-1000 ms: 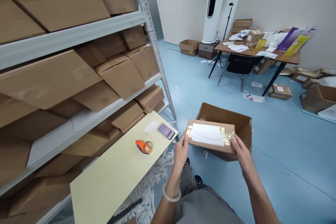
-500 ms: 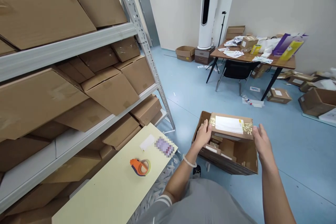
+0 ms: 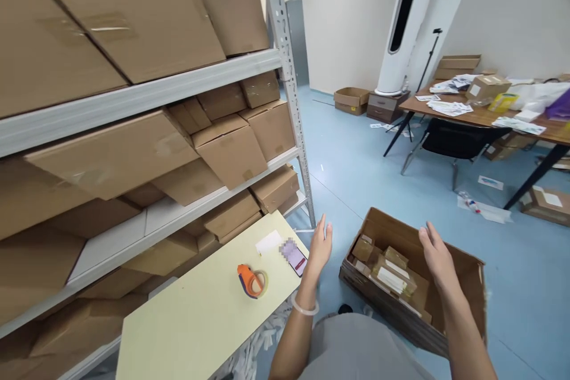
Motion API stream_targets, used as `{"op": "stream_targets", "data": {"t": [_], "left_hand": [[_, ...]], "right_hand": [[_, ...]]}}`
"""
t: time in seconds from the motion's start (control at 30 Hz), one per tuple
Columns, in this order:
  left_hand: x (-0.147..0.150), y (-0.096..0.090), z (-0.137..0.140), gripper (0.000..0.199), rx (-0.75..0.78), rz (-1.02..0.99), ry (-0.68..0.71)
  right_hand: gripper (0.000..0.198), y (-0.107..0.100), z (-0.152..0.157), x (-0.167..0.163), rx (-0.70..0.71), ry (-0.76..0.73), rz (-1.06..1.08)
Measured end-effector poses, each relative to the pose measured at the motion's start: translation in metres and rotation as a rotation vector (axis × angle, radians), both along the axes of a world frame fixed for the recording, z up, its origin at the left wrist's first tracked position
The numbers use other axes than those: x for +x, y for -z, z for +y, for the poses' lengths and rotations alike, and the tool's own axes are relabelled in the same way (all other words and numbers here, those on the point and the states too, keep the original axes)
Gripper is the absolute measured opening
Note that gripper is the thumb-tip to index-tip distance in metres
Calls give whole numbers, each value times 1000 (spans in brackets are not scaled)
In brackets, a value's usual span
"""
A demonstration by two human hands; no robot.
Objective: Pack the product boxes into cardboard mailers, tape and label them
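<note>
Head view: carton (image 3: 449,303) between open fingers (image 3: 427,234)

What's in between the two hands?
Head view: between the left hand and right hand sits the open cardboard box, small taped parcels inside.

One head-worn camera looks forward and down from above the person's lap, close over the open cardboard box (image 3: 412,285) on the blue floor (image 3: 356,172) and the pale counter (image 3: 200,314), with shelving (image 3: 146,95) near on the left and a cluttered desk (image 3: 481,116) far off.
</note>
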State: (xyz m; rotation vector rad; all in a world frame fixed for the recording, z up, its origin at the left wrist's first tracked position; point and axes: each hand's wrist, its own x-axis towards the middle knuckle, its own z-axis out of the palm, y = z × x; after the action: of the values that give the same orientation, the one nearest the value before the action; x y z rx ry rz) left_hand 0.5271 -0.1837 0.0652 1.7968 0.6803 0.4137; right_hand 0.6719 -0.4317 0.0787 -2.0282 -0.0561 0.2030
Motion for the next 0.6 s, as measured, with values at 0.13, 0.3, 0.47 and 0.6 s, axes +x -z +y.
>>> {"op": "stream_targets", "data": {"t": [0.13,0.3,0.47,0.6], "left_hand": [[-66,7,14,66,-29,5,-238],[-152,24,0,65,-23,83,-564],[-202,16,-49,59,87,-66,-766],[-245,-6,-100,55,300,-84,-936]], "right_hand": [[86,-3,24,-3,21,-177,14],[82,0,39,-14,21,-321,18],[68,-18,43,-36,160,-408,-156],[56,-35,45,-74,328,-476,-364]]}}
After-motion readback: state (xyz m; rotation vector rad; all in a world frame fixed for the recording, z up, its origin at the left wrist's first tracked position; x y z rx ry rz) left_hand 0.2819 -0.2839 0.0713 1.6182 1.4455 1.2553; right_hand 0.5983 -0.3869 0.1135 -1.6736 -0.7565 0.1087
